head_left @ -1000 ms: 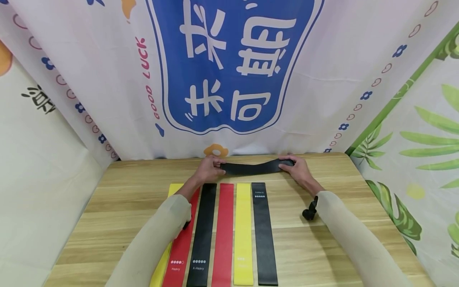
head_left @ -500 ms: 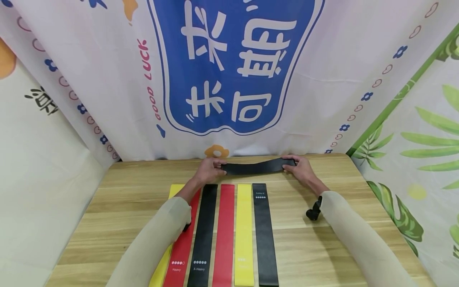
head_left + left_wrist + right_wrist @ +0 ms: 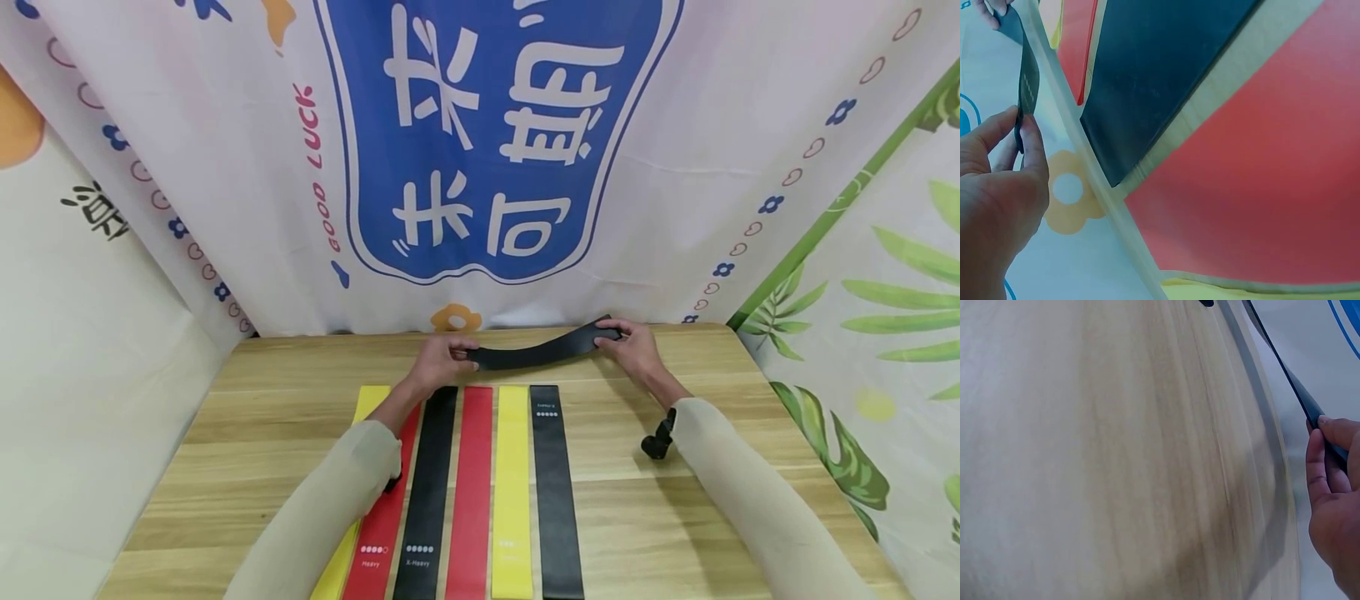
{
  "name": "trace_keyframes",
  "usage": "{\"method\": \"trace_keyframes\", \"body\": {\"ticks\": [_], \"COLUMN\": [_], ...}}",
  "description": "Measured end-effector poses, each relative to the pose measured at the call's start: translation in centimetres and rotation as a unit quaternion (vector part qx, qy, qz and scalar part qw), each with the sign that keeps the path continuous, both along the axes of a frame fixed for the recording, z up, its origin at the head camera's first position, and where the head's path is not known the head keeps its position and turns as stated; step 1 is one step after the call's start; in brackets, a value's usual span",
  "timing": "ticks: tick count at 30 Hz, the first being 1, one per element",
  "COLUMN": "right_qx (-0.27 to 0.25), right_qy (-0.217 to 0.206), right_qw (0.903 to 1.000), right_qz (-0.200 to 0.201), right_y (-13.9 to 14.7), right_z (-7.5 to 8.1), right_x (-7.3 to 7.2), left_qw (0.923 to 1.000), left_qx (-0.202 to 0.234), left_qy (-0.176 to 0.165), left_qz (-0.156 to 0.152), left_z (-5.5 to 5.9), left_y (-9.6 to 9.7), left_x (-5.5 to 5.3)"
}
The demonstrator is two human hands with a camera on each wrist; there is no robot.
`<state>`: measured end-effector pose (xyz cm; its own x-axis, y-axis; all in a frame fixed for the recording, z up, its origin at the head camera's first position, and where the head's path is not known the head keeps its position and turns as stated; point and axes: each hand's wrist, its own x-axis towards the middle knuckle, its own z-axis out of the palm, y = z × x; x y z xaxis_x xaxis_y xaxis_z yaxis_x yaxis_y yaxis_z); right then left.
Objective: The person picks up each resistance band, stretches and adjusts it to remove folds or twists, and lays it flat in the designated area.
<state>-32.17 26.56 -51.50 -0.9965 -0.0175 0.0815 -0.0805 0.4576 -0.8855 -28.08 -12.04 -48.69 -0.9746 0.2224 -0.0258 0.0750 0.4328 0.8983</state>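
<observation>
A black resistance band (image 3: pixel 534 357) is stretched lengthwise between my hands near the table's far edge, sagging in the middle. Its left end is pinched by the thumb and fingers of my left hand (image 3: pixel 435 367). At the other end, my right hand (image 3: pixel 636 353) grips it, and a short bit sticks up past the fingers. In the left wrist view the held band (image 3: pixel 1030 81) shows faint pale print. The right wrist view has the band (image 3: pixel 1297 387) nearly edge-on, with fingers and thumb on either side of it.
Flat bands lie side by side on the wooden table (image 3: pixel 660 517): yellow (image 3: pixel 372 402), red (image 3: pixel 375 517), black (image 3: pixel 427 492), red (image 3: pixel 471 492), yellow (image 3: pixel 512 483) and black (image 3: pixel 557 500). My left forearm passes over the leftmost ones. A printed cloth (image 3: pixel 675 208) hangs behind the table.
The held band's right end has tilted upward and its middle sags more. Both hands keep their hold, shifting slightly right in the view.
</observation>
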Motion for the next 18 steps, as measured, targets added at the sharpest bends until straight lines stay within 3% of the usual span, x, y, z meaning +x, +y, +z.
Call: {"method": "trace_keyframes", "body": {"ticks": [18], "right_qx": [-0.063], "right_qy": [0.023], "right_qw": [0.9973], "right_qz": [-0.030], "right_y": [0.4], "right_z": [1.3], "right_x": [-0.4], "left_qw": [0.9967], "left_qx": [0.076], "left_qy": [-0.028], "left_qz": [-0.009], "left_z": [0.5], "left_y": [1.3], "left_x": [2.2]}}
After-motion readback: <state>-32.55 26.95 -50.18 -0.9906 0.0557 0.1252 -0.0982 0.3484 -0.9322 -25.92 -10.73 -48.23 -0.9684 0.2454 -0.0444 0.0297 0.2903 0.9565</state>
